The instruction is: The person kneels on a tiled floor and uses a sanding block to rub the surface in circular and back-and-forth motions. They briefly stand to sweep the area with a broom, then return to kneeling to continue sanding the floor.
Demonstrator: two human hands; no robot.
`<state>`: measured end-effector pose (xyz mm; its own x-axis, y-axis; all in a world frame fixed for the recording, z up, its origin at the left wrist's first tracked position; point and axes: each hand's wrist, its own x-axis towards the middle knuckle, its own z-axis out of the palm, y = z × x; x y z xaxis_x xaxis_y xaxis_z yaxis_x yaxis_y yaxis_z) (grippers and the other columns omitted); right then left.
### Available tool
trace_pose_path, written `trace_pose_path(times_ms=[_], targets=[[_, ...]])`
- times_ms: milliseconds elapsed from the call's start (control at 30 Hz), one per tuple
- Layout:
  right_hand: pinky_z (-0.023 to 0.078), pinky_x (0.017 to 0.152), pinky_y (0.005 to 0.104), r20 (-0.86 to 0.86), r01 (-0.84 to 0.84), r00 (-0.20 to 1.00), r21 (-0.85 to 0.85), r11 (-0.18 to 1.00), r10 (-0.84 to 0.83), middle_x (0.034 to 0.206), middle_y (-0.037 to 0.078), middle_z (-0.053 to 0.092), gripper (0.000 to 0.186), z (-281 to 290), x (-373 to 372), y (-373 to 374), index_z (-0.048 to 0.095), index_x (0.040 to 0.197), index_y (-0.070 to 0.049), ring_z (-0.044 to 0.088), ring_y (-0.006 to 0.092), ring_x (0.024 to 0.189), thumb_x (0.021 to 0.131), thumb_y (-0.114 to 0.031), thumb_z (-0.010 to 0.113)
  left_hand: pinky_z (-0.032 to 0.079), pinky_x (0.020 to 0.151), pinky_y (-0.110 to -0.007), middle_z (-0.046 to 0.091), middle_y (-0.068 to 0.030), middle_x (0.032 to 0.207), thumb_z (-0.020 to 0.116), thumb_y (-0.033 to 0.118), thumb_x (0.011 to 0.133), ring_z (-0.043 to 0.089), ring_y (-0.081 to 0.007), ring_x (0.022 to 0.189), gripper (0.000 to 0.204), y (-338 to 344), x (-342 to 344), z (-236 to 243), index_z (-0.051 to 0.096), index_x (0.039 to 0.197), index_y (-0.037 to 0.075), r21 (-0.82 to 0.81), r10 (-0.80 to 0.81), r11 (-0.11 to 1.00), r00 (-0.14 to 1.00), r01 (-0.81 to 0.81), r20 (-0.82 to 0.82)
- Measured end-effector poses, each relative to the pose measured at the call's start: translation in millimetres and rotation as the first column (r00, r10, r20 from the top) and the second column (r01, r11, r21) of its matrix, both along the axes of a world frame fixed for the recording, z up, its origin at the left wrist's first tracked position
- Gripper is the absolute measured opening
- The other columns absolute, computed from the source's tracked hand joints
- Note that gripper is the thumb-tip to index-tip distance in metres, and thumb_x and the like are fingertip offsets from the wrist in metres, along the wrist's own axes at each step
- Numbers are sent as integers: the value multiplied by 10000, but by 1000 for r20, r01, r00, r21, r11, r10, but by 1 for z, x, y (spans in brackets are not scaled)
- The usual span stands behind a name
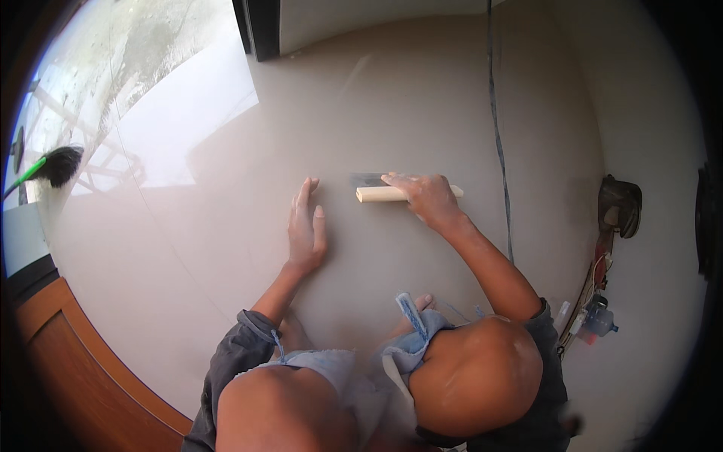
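My right hand (434,202) grips a wide scraper (380,194) with a long cream-coloured handle and a flat dark blade that shows just beyond it. The scraper lies low over the smooth, dusty grey floor (407,248); whether its blade touches the floor I cannot tell. To the left of the scraper, apart from it, my left hand (306,232) holds nothing. Its fingers are stretched forward with the thumb apart, at or just above the floor. Pale dust coats both hands. My bent knees fill the lower part of the head view.
A dark cable (497,135) runs down the floor right of my hand. Along the right wall are a dark shoe-like object (620,207) and a bluish bottle (600,319). A black-bristled broom (62,166) with green handle and a brown wooden door (94,369) are at left.
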<state>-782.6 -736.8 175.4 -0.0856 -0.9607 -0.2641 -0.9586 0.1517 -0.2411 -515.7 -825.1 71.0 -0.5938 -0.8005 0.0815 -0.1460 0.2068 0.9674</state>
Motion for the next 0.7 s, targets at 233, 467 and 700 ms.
trace_pose_path(times_ms=[233, 467, 700], targets=[[643, 974, 420, -212, -168, 968, -167, 972, 131, 1396, 111, 743, 452, -9, 9, 72, 711, 1396, -115, 760, 332, 1196, 949, -53, 678, 396, 1247, -482, 547, -243, 1571, 439, 19, 1101, 528, -395, 1477, 569, -2, 2, 2, 340, 1657, -50, 3, -9, 1000, 1000, 9, -18], [634, 976, 400, -214, -136, 973, -232, 963, 86, 1382, 113, 748, 449, -29, 24, 72, 721, 1374, -111, 769, 323, 1177, 927, -86, 715, 513, 1126, -447, 664, -189, 1437, 482, -4, 1096, 664, -329, 1320, 482, -30, 17, 4, 501, 1577, 9, -38, -156, 985, 966, 167, 207], [620, 993, 388, -177, -146, 978, -226, 963, 107, 1358, 124, 757, 390, -24, 11, 52, 757, 1311, -109, 764, 306, 1185, 923, -133, 721, 581, 992, -389, 730, -158, 1301, 527, -7, 1094, 728, -258, 1142, 426, -77, 38, 37, 567, 1518, 16, 227, -258, 953, 928, 199, 269]])
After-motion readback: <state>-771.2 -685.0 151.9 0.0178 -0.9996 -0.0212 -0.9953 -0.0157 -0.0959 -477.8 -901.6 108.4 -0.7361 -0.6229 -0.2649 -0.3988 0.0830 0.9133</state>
